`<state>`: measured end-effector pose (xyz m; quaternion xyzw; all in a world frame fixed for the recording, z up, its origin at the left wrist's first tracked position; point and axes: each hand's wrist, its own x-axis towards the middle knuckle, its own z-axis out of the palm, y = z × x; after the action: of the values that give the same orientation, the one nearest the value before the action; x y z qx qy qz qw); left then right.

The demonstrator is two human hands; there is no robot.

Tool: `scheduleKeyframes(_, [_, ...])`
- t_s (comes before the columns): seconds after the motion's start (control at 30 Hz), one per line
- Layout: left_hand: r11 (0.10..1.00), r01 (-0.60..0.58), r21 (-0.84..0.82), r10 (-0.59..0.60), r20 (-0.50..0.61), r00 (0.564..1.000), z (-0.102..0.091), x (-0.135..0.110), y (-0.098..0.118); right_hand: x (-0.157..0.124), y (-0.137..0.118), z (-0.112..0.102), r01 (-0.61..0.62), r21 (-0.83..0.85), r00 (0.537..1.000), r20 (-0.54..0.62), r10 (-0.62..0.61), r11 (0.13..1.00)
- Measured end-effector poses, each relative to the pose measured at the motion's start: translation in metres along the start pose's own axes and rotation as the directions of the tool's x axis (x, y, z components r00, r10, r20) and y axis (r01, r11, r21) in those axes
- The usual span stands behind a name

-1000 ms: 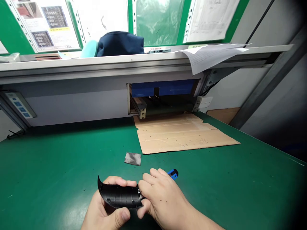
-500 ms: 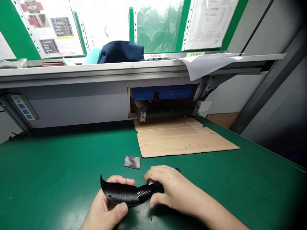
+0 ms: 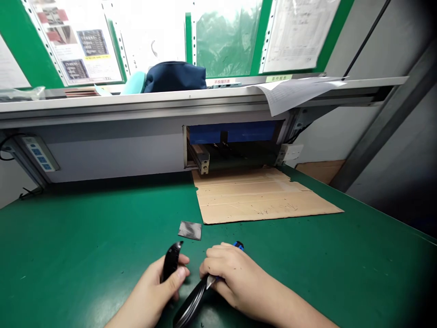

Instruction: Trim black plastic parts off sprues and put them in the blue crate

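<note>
My left hand (image 3: 147,287) is shut on a curved black plastic shell (image 3: 170,262), which stands edge-on between fingers and thumb. Its ribbed arc (image 3: 191,304) curves down toward the bottom of the picture, though the hand hides where the two parts join. My right hand (image 3: 229,279) grips a utility knife with a blue and black handle (image 3: 238,246), most of it hidden in the fist. Its small metal blade (image 3: 211,281) pokes out at the thumb side and sits against the ribbed arc.
A grey square pad (image 3: 189,230) lies just beyond my hands on the green work mat (image 3: 68,237). A flattened cardboard sheet (image 3: 262,197) lies further back. Behind it runs a white shelf (image 3: 136,104) holding a navy bag (image 3: 175,77) and loose papers (image 3: 293,94).
The black shell has turned from lying broadside to edge-on, its ribbed end swinging down toward me. My right hand has moved left, with the knife blade now showing against that end.
</note>
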<state>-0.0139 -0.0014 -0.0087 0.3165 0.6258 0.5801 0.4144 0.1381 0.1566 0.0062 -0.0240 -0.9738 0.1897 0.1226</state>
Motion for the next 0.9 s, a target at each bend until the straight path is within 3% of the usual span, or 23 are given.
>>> scheduleKeyframes(0.13, [0.999,-0.033,-0.007,0.034,0.318,0.948,0.006,-0.001,0.002,0.001,-0.011,0.009,-0.070,0.069,0.987,-0.143,0.079,0.995])
scheduleKeyframes(0.2, [0.999,-0.041,-0.029,0.048,0.362,0.931,0.007,0.001,-0.002,0.001,-0.013,0.011,-0.118,0.120,0.964,-0.226,0.143,0.986])
scheduleKeyframes(0.27, [0.996,-0.055,-0.075,0.073,0.279,0.958,0.008,0.003,-0.007,0.001,-0.014,0.011,-0.150,0.189,0.928,-0.313,0.204,0.970])
scheduleKeyframes(0.33, [0.983,-0.033,-0.178,0.055,0.121,0.991,0.008,0.002,-0.009,0.001,-0.013,0.009,-0.157,0.243,0.908,-0.346,0.236,0.957])
scheduleKeyframes(0.4, [0.935,0.003,-0.355,-0.012,-0.022,1.000,0.008,0.000,-0.008,0.001,-0.013,0.009,-0.143,0.256,0.924,-0.311,0.222,0.956])
scheduleKeyframes(0.47, [0.861,-0.005,-0.509,-0.051,-0.096,0.994,0.008,-0.002,-0.006,0.001,-0.013,0.010,-0.124,0.229,0.948,-0.260,0.183,0.966])
scheduleKeyframes(0.57, [0.810,-0.068,-0.582,-0.014,-0.136,0.991,0.009,-0.005,-0.003,0.001,-0.016,0.015,-0.108,0.151,0.961,-0.236,0.142,0.983])
scheduleKeyframes(0.77, [0.735,-0.086,-0.673,0.037,-0.086,0.996,0.010,-0.007,-0.009,0.004,-0.019,0.022,-0.078,0.022,0.941,-0.329,0.081,0.997])
scheduleKeyframes(0.9, [0.739,-0.122,-0.663,0.049,-0.127,0.991,0.011,-0.008,-0.012,0.005,-0.020,0.023,-0.072,0.001,0.925,-0.375,0.067,0.997])
